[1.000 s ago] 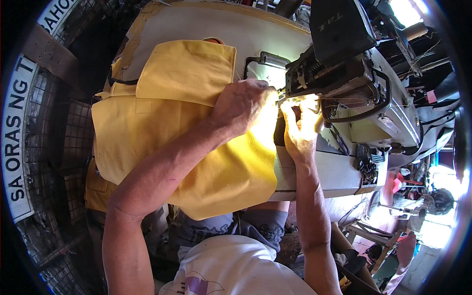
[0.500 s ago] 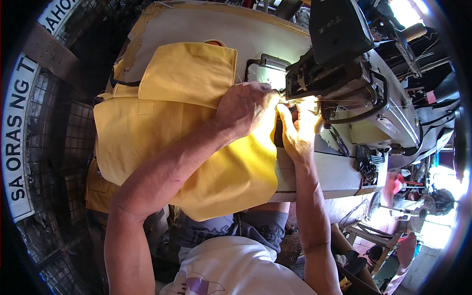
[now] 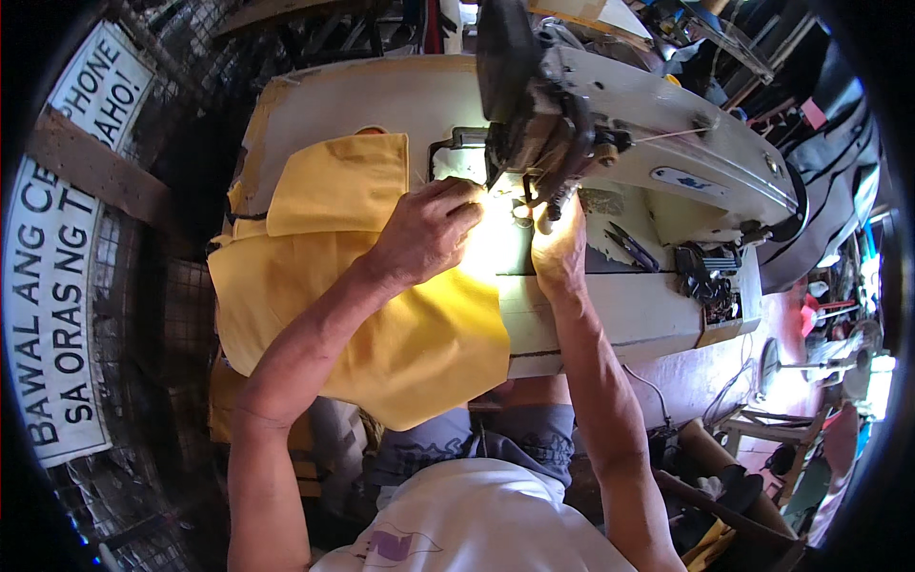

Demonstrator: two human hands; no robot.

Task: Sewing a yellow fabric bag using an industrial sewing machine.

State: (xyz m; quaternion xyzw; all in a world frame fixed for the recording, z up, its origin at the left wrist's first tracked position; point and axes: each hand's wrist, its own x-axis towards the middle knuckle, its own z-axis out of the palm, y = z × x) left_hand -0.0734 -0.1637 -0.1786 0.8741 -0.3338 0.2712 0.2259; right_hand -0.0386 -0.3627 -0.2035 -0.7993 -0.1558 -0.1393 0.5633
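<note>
A large yellow fabric piece (image 3: 381, 324), with a folded flap (image 3: 343, 181) at its far side, lies over the left part of the sewing table and hangs past the front edge. My left hand (image 3: 429, 229) rests at its right side, fingers curled and pinched on the fabric just left of the needle area. The sewing machine (image 3: 658, 124) stands to the right, its lamp throwing strong glare below the head. Under that head is my right hand (image 3: 560, 250), its fingertips partly hidden by machine parts and washed out by light.
Thread snips (image 3: 634, 248) lie on the table right of my right hand. Past them sits a holder of small dark metal parts (image 3: 707, 276). A wire mesh wall with white signs (image 3: 71, 324) stands at the left. A fan (image 3: 858, 353) is at the far right.
The head view has shifted. My hands have drawn apart: the left has moved left from the needle with the fabric's edge, while the right has stayed near the machine head.
</note>
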